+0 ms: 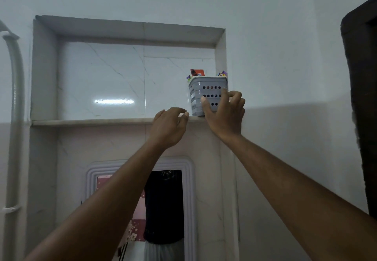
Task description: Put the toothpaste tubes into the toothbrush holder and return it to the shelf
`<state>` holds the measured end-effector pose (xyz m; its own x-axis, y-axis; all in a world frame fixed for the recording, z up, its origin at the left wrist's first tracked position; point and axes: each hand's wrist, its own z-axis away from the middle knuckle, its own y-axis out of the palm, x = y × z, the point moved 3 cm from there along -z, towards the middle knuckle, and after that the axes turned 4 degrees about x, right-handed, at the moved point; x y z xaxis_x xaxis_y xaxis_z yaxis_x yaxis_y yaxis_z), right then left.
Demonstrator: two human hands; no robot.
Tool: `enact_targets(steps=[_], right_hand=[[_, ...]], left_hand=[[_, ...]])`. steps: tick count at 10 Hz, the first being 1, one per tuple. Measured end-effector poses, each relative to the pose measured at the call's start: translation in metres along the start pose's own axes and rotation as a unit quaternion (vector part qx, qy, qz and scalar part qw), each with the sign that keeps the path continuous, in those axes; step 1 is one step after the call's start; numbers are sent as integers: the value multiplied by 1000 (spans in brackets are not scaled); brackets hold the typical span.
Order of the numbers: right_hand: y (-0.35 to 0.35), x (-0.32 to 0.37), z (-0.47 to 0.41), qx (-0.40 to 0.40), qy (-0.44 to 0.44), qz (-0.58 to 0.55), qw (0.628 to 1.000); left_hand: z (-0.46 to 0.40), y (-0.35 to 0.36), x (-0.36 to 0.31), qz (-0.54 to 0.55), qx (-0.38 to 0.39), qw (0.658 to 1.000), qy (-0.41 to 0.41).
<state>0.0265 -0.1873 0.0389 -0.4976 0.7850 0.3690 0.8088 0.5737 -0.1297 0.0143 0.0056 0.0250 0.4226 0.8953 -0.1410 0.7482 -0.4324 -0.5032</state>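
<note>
A grey perforated toothbrush holder point(206, 91) stands upright at the right end of the marble shelf point(91, 122), inside a wall niche. A red toothpaste tube end point(197, 72) and coloured brush handles point(222, 74) stick out of its top. My right hand point(224, 115) is raised against the holder's front right side, fingers spread and touching it. My left hand point(169, 126) hovers just left of the holder at the shelf's front edge, fingers loosely curled and holding nothing.
The niche's right wall point(220, 56) sits close behind the holder. A mirror with a white frame point(189, 199) hangs below the shelf. A grey pipe point(15, 97) runs down the left wall; a dark door frame point(361, 97) stands at the right.
</note>
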Motion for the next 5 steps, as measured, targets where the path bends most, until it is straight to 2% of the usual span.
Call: enact_targets(steps=[1,2,5], right_hand=[[-13,2,5,-11,-4,-82,997],[-26,11,9,-16,2,-152,988],[-57,29,47,-5,-40,-224,974]], left_hand=[[11,-8,-7,81,-22,996,-11],[26,-16,-13,89,-39,995,11],[74,-51,-22,67,-68,995,21]])
